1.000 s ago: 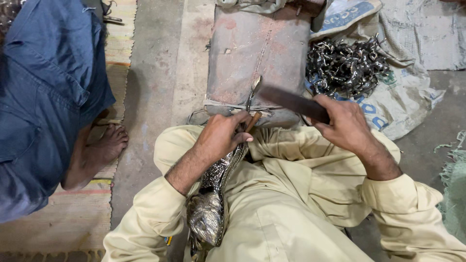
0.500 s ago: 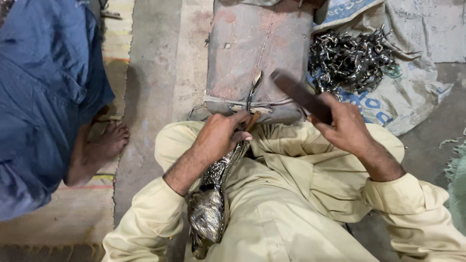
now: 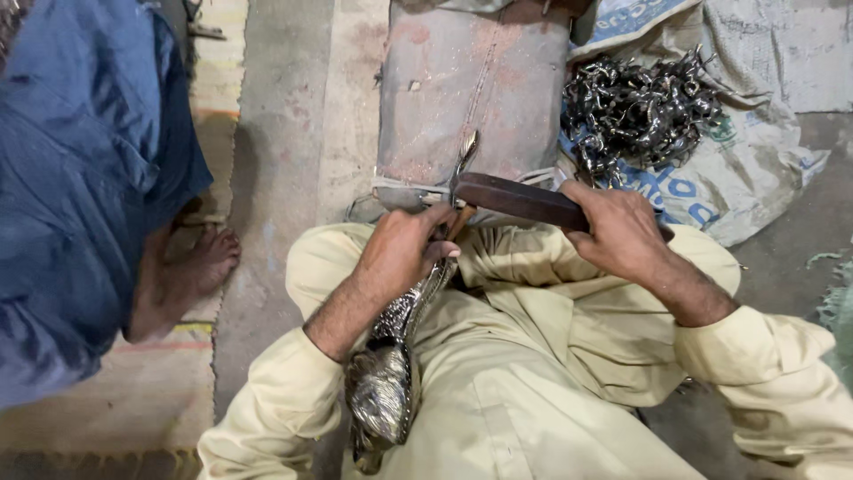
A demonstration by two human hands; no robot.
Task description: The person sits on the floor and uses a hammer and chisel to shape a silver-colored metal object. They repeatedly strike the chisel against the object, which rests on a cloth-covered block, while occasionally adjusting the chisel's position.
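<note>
Metal bird figure [image 3: 384, 391] in left hand [image 3: 404, 253], one file [image 3: 520, 200] in right hand [image 3: 622, 231].

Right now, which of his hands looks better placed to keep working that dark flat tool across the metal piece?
The right hand, probably: it already grips the dark flat bar-shaped tool, laid across the tip of the silvery embossed metal bird-shaped piece. The left hand is busy clamping that piece against the worn block.

Single head-worn camera, looks steeply down over wearer's lap, close range; left hand [image 3: 404, 253], right hand [image 3: 622, 233] mid-frame, worn block [image 3: 471, 89] at top edge, floor beyond.
</note>
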